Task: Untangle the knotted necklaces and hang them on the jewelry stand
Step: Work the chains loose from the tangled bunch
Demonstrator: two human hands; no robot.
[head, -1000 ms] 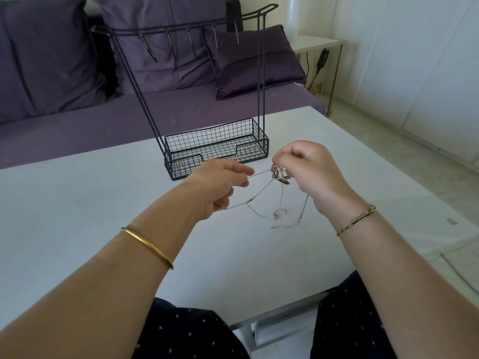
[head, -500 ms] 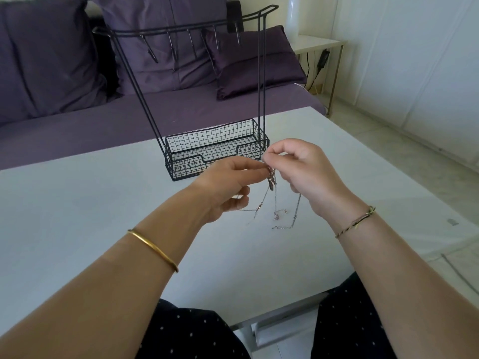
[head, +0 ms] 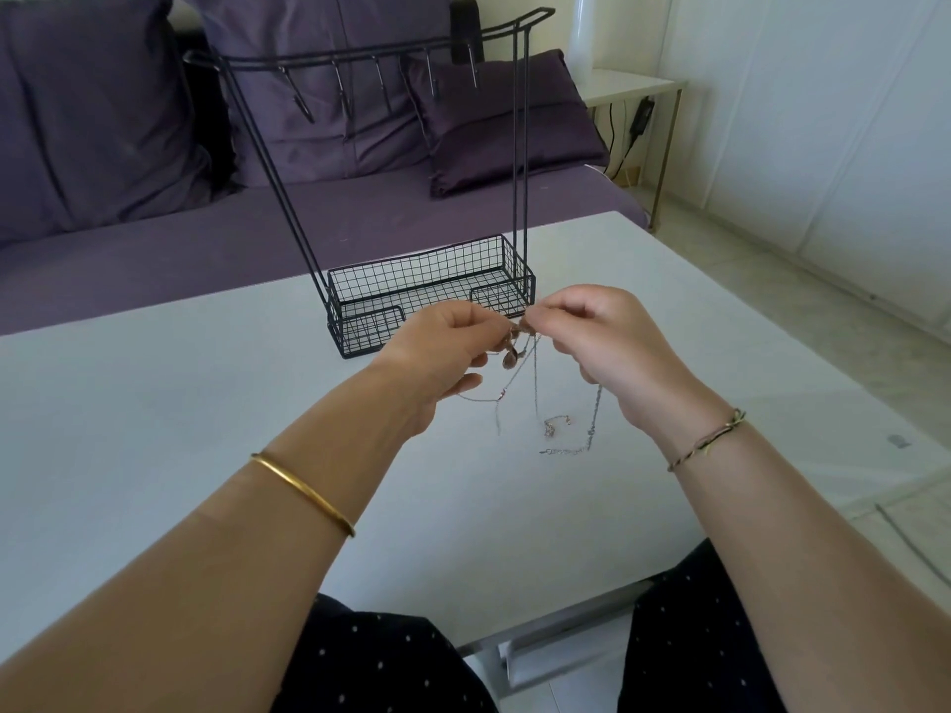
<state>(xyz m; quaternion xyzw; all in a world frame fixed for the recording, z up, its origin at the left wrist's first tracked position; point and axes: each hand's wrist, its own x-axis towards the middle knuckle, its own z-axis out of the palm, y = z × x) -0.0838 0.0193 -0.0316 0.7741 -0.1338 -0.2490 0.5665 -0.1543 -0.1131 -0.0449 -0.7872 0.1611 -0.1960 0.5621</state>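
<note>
— What stands in the way?
— Only the jewelry stand (head: pixel 429 277), far middle of the table (head: pixel 154 429); its uprights (head: pixel 516 146) frame an open gap under the hooks (head: pixel 382 87).
— And the sides?
— Flat tabletop left, right and near.

Bright, even daylight with no hard shadows. Wall (head: pixel 823 120) at right is nearly washed out; detail is thin there. Worktop (head: pixel 154 429) reads pale blue-grey with no glare spots. Shadow under left hand (head: pixel 442 347) and right hand (head: pixel 602 342) is faint at most. Sofa (head: pixel 154 249) behind is the darkest zone, cushions still legible. Wide-angle distortion: stand (head: pixel 427 280) posts lean, worktop edges splay, forearms stretch toward the lower corners. Focus is fair in the centre. Necklaces (head: pixel 511 356) are fine and slightly smeared near the fingers, links not resolvable. Corners soft.
</note>
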